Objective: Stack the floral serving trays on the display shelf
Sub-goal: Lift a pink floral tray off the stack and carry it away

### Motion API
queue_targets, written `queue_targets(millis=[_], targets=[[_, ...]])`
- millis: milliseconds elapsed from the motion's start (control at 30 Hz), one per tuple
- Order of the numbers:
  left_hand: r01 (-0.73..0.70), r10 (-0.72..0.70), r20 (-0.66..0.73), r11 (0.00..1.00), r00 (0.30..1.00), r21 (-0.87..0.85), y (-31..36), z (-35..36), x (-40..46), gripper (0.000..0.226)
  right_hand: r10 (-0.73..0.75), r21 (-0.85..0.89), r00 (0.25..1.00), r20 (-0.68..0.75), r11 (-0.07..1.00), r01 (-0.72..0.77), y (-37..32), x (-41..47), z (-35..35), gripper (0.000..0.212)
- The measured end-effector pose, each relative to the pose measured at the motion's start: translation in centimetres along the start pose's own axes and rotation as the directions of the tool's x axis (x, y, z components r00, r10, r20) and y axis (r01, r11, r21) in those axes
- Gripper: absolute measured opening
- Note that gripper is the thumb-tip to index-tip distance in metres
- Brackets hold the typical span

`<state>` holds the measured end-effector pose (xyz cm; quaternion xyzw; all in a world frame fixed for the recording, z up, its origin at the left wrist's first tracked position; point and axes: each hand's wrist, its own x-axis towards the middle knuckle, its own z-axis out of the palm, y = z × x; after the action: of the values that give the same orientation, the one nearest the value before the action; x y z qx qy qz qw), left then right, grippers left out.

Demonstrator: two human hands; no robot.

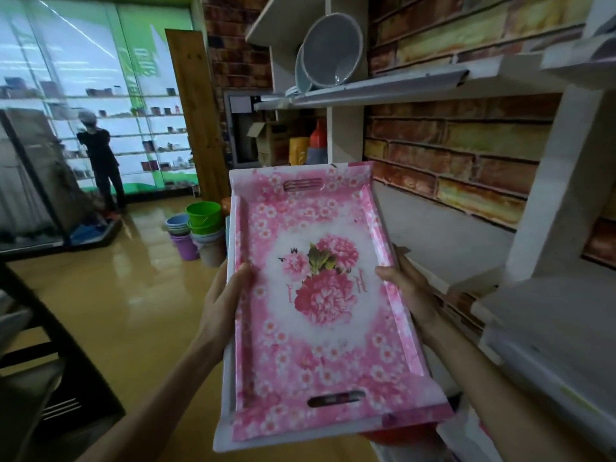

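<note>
A pink floral serving tray [320,348] with a white middle, big pink blooms and a slot handle at each end is held flat in front of me. My left hand [230,295] grips its left long rim, thumb on top. Gripping the right long rim is my right hand [408,285]. A white edge under the tray's left and near sides may be a second tray. The tray's far end reaches over the left part of the grey display shelf [443,235], which runs along the brick-pattern wall on my right.
Grey basins [330,51] lean on the upper shelf. White shelf uprights [550,181] stand to the right. Stacked plastic buckets [201,228] sit on the shiny floor at left. A person [100,155] stands far off by lit glass shelves. Dark furniture [50,361] is at my lower left.
</note>
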<state>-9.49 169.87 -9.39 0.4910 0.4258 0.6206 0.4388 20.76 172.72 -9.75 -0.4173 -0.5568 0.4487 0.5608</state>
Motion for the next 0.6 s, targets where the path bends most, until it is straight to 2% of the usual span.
queue_targets(millis=[67,133,267,400,500,600], targets=[[0.005,-0.005,-0.002,1.000,1.000,-0.004,-0.8,-0.4,2.6,0.051,-0.001,-0.010,1.000,-0.019,1.000,0.001,0.4,2.6,0.7,0.046],[-0.001,0.001,0.016,1.000,1.000,0.013,-1.6,-0.6,5.6,0.049,-0.002,-0.022,1.000,-0.022,1.000,0.002,1.0,5.4,1.0,0.042],[-0.037,0.037,0.029,0.999,0.999,0.008,-2.7,0.4,11.6,0.065,-0.035,-0.031,0.997,-0.061,0.999,0.034,1.9,10.8,0.9,0.047],[-0.032,0.032,0.071,0.999,0.997,-0.007,-4.0,2.4,18.5,0.061,-0.023,-0.043,0.994,-0.104,0.999,0.018,2.8,16.6,-0.4,0.050],[-0.024,0.024,0.097,1.000,0.995,0.004,-4.8,4.5,23.7,0.080,-0.043,-0.055,0.990,-0.132,0.998,0.036,3.0,21.2,-2.1,0.050],[0.038,-0.036,0.138,0.999,0.990,-0.014,-6.1,6.5,28.4,0.090,-0.060,-0.090,0.983,-0.175,0.995,0.045,3.1,24.8,-3.8,0.069]])
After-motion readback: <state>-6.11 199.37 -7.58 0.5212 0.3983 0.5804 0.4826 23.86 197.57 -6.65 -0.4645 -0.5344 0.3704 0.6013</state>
